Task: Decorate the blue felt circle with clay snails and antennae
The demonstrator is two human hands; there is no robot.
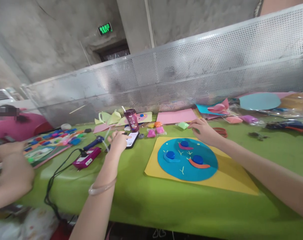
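My left hand (117,141) reaches over a smartphone (132,139) with a lit screen, one finger stretched onto the screen and the others loosely bent. At the far side of the yellow sheet (231,178), my right hand (203,130) has its fingertips drawn together at the edge of a small packet of light green clay (183,125). Below that hand, a blue paper disc (176,175) lies on the yellow sheet. Three snail shapes decorate it, each with a dark blue round shell; one body is orange (199,165), one magenta, one blue. Small pale marks lie between them.
Pink, orange and yellow clay packets (160,130) sit behind the sheet near a purple drink cup (131,120) with a straw. A magenta power strip (87,158) with a black cable is at left, beside another person's arm (15,166). Red-handled scissors (220,132) lie right.
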